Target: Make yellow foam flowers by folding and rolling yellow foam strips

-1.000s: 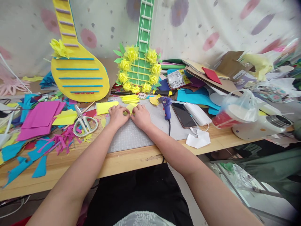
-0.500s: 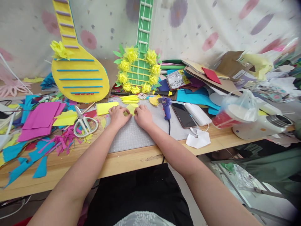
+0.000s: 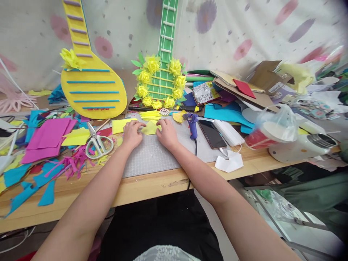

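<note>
A small piece of yellow paper (image 3: 150, 128) lies on the grey cutting mat (image 3: 152, 156) between my two hands. My left hand (image 3: 132, 132) is just left of it, fingers apart and holding nothing. At the paper's right edge my right hand (image 3: 166, 132) rests with its fingers curled down onto it; whether they pinch the edge is hard to make out. Behind the paper is a stack of yellow paper strips (image 3: 150, 115). A folded yellow sheet (image 3: 119, 125) lies beyond my left hand. The purple glue gun (image 3: 192, 126) stands right of my right hand.
Scissors (image 3: 99, 145) and magenta paper (image 3: 49, 139) lie left among scraps. A phone (image 3: 212, 134), a white power bank (image 3: 228, 131), a bagged cup (image 3: 268, 134) and a bottle (image 3: 299, 146) are right. A yellow paper instrument (image 3: 94, 88) and a green one (image 3: 163, 78) stand behind.
My left hand has moved left, off the yellow paper, and its fingers have spread. My right hand has shifted only slightly, and more of the paper shows between them.
</note>
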Tool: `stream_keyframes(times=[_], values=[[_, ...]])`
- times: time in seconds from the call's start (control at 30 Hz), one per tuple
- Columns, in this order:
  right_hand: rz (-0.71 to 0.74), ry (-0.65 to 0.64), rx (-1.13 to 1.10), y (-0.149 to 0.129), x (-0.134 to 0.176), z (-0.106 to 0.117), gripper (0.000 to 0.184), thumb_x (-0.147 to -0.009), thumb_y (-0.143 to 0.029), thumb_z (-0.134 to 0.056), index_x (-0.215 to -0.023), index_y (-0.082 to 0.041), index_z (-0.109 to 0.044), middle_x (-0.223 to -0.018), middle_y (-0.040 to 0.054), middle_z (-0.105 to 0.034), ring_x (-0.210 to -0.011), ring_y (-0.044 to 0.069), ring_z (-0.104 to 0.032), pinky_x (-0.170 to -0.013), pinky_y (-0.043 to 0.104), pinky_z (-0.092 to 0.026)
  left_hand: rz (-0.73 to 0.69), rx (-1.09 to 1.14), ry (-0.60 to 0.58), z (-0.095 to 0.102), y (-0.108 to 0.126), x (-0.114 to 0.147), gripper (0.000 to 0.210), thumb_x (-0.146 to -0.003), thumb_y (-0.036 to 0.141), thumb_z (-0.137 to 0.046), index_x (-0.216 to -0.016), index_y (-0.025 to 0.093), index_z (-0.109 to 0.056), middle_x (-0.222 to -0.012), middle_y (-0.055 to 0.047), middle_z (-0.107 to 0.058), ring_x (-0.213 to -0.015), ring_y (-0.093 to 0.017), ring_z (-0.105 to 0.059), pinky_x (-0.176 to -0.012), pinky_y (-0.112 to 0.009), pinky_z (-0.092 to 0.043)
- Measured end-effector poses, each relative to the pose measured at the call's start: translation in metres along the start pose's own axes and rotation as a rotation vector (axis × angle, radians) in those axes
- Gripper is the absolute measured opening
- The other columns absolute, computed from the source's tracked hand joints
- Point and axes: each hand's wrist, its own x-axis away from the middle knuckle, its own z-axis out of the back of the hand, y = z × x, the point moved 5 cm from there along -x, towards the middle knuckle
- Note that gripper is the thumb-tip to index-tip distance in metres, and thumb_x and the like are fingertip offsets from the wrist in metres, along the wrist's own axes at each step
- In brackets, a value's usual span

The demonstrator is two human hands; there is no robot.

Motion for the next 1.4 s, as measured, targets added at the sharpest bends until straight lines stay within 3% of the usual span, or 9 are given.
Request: stream_keyframes(times=[0.17, 0.43, 0.53, 0.67, 0.8, 0.9, 1.0, 1.13, 1.4], values=[[-0.139, 0.045, -0.122, 0.022, -0.005, 0.004, 0.029, -0.073, -0.007, -0.041, -0.097, -0.017, -0.054, -0.1, 0.0085, -0.058, -0.095, 0.02, -0.05, -0.085, 0.034, -0.042, 0.023, -0.012, -0.032, 0.0, -0.006, -0.001, 0.045, -0.066, 0.006, -0.048, -0.102, 0.027, -0.064, -0.106, -0.002, -0.067, -0.108, -0.026, -0.052, -0.093, -0.043, -0.035], [-0.205, -0.045, -0.207, 0.031, -0.005, 0.001, 0.034, -0.068, -0.003, -0.04, -0.095, -0.017, -0.056, -0.1, 0.0077, -0.061, -0.088, 0.019, -0.055, -0.084, 0.037, -0.045, -0.168, 0.063, -0.101, -0.005, 0.007, 0.004, 0.031, -0.066, 0.009, -0.046, -0.082, 0.024, -0.068, -0.084, 0.0, -0.071, -0.091, -0.019, -0.06, -0.096, -0.043, -0.029], [-0.184, -0.102, -0.298, 0.031, -0.006, -0.003, 0.036, -0.069, -0.004, -0.039, -0.097, -0.018, -0.056, -0.099, 0.0066, -0.062, -0.086, 0.017, -0.058, -0.084, 0.036, -0.047, -0.266, 0.079, -0.134, -0.007, 0.014, 0.007, 0.033, -0.068, 0.009, -0.046, -0.083, 0.025, -0.069, -0.085, 0.001, -0.071, -0.092, -0.019, -0.059, -0.098, -0.043, -0.027], [-0.119, -0.104, -0.435, 0.033, -0.008, -0.011, 0.042, -0.068, -0.002, -0.038, -0.102, -0.02, -0.055, -0.107, 0.0047, -0.06, -0.094, 0.015, -0.059, -0.088, 0.034, -0.048, -0.257, 0.013, -0.044, -0.009, 0.012, 0.004, 0.021, -0.073, 0.02, -0.055, -0.087, 0.026, -0.071, -0.091, -0.003, -0.067, -0.099, -0.023, -0.053, -0.096, -0.045, -0.029], [-0.055, -0.06, -0.418, 0.033, -0.01, -0.012, 0.043, -0.065, -0.001, -0.039, -0.1, -0.02, -0.056, -0.11, 0.0052, -0.059, -0.102, 0.016, -0.056, -0.092, 0.034, -0.045, -0.271, -0.04, 0.031, -0.011, 0.01, 0.0, 0.013, -0.076, 0.03, -0.061, -0.082, 0.026, -0.072, -0.09, -0.006, -0.062, -0.099, -0.024, -0.049, -0.093, -0.045, -0.032], [-0.02, -0.037, -0.361, 0.029, -0.009, -0.006, 0.039, -0.065, -0.003, -0.042, -0.096, -0.02, -0.058, -0.101, 0.0044, -0.062, -0.094, 0.017, -0.055, -0.089, 0.034, -0.046, -0.355, -0.085, 0.063, -0.009, 0.016, 0.001, 0.011, -0.076, 0.032, -0.063, -0.078, 0.026, -0.072, -0.091, -0.006, -0.061, -0.102, -0.025, -0.047, -0.094, -0.047, -0.03], [0.001, -0.13, -0.363, 0.022, -0.006, -0.003, 0.035, -0.066, -0.004, -0.043, -0.094, -0.019, -0.058, -0.085, 0.001, -0.065, -0.078, 0.014, -0.056, -0.08, 0.031, -0.046, -0.415, -0.112, 0.059, -0.007, 0.022, 0.005, 0.01, -0.077, 0.031, -0.062, -0.075, 0.026, -0.071, -0.092, -0.006, -0.062, -0.103, -0.026, -0.048, -0.098, -0.049, -0.027], [-0.009, -0.25, -0.343, 0.016, -0.002, -0.002, 0.032, -0.068, -0.004, -0.044, -0.093, -0.019, -0.058, -0.081, 0.0004, -0.067, -0.076, 0.013, -0.058, -0.076, 0.028, -0.045, -0.372, -0.056, 0.036, -0.006, 0.024, 0.006, 0.013, -0.077, 0.026, -0.059, -0.084, 0.027, -0.07, -0.096, -0.004, -0.066, -0.104, -0.024, -0.052, -0.104, -0.049, -0.021], [-0.046, -0.258, -0.317, 0.012, -0.001, 0.003, 0.021, -0.074, -0.016, -0.051, -0.094, -0.017, -0.059, -0.081, 0.0008, -0.066, -0.075, 0.013, -0.057, -0.072, 0.026, -0.043, -0.169, 0.13, -0.112, -0.008, 0.019, 0.003, 0.024, -0.08, 0.025, -0.054, -0.102, 0.028, -0.062, -0.096, 0.0, -0.071, -0.107, -0.02, -0.055, -0.109, -0.044, -0.016]])
